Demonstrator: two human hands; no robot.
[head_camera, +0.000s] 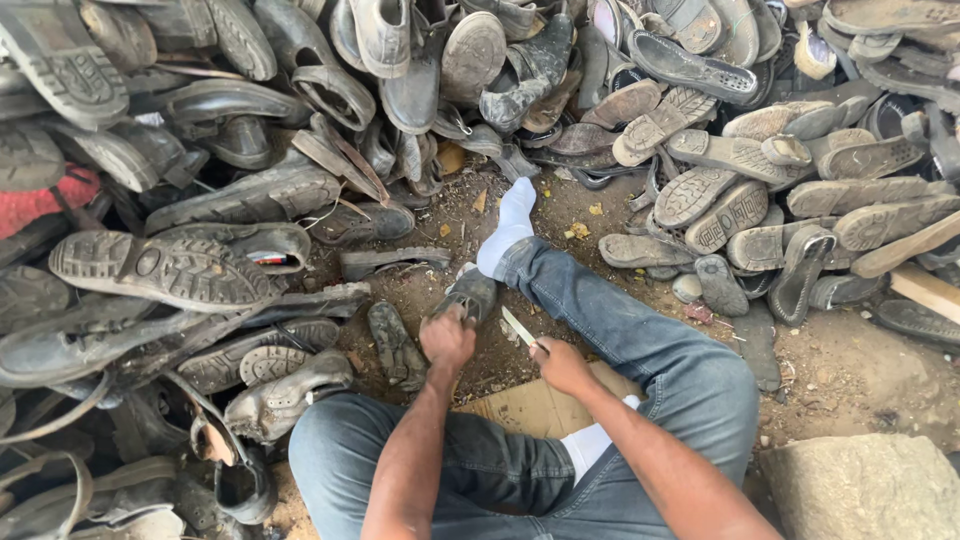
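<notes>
Dirt ground — shoe in left hand

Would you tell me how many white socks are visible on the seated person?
2: one white sock on the outstretched foot, one white sock on the tucked foot under the right forearm, partly hidden.

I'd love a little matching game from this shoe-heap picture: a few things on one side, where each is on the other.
Things:
1. left hand
2. right hand
3. white sock
4. stone block

Places:
a. bottom right corner
b. gripping a dark shoe
c. on the foot stretched towards the pile
d. holding a thin blade

Pairs: 1-b, 2-d, 3-c, 4-a
</notes>
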